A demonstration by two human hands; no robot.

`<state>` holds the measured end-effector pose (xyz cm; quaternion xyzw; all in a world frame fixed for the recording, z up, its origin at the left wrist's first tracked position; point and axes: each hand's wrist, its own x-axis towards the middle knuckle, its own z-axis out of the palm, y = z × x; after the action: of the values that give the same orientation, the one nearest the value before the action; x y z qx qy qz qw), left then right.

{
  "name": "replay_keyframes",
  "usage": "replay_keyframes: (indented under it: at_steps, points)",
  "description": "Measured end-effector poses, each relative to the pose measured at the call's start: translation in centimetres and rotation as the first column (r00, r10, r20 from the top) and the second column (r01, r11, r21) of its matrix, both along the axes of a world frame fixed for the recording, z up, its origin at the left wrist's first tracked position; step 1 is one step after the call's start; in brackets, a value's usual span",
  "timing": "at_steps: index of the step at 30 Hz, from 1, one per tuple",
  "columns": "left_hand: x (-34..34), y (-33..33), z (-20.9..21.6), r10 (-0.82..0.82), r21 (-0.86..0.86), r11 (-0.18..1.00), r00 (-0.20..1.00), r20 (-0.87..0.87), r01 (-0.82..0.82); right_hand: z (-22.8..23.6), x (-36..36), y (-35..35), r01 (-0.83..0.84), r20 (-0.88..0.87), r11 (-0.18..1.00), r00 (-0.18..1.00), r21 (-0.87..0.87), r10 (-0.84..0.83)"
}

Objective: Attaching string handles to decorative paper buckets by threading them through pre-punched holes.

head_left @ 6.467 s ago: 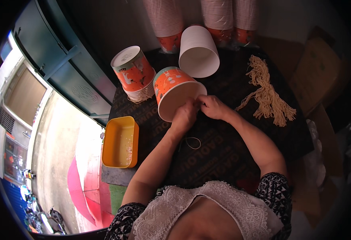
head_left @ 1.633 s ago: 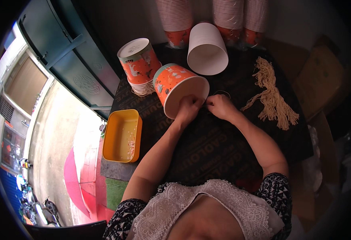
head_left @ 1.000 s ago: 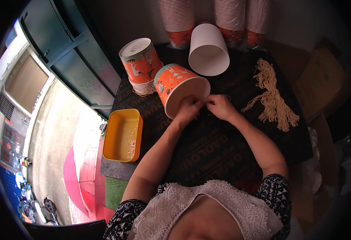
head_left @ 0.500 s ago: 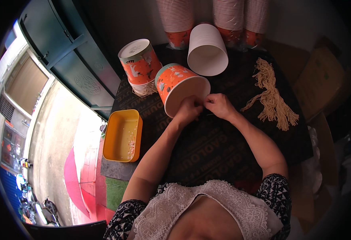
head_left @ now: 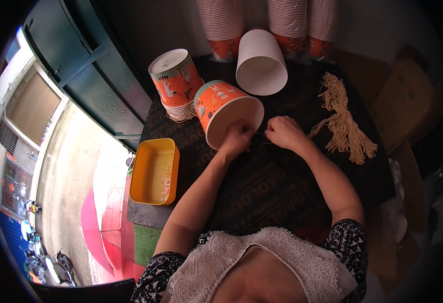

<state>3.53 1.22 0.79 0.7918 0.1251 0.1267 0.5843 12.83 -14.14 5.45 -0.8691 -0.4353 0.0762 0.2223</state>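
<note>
An orange paper bucket (head_left: 215,105) with a green base lies tilted on the dark table, its white mouth facing me. My left hand (head_left: 237,138) is curled at that mouth, fingers pinched near the right side of the rim. Just to the right, my right hand (head_left: 285,132) is closed, apart from the bucket. A thin line that looks like a string (head_left: 260,134) runs between the two hands; its ends are hidden in the fingers. The bucket's inside is partly covered by my left hand.
Upside-down nested buckets (head_left: 173,83) stand behind left. A white bucket stack (head_left: 262,63) lies at the back, before wrapped stacks (head_left: 220,22). A yellow bin (head_left: 154,171) with small bits sits left; a bundle of beige strings (head_left: 343,118) lies right.
My right hand has moved a little to the right, away from the bucket rim and my left hand. The bucket has shifted slightly left.
</note>
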Motion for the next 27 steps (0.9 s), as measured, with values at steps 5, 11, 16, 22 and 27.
replay_keyframes:
  at_steps: [5,11,16,22,27]
  points:
    - [0.0,0.1,0.0,-0.017,-0.044,0.999,1.000,0.008,0.017,-0.2,-1.5,1.0,0.033,-0.081,0.962,0.997,0.271,-0.011]
    - [-0.3,0.2,0.7,-0.040,-0.087,0.995,0.999,0.001,0.040,-3.4,-1.8,2.1,0.122,-0.364,0.944,0.931,0.306,-0.003]
    - [-0.2,0.4,0.3,-0.034,-0.116,0.993,0.999,-0.001,0.034,-6.1,-0.9,2.8,0.000,-0.129,0.847,0.988,0.532,0.081]
    - [-0.1,0.6,-0.3,-0.025,-0.157,0.987,0.998,0.054,0.033,-6.1,-1.1,2.7,0.000,-0.112,0.844,0.991,0.536,0.071]
    - [-0.1,0.5,-0.1,-0.015,-0.161,0.987,0.999,0.047,0.022,-6.6,-0.9,2.8,-0.045,-0.001,0.797,0.998,0.602,0.057]
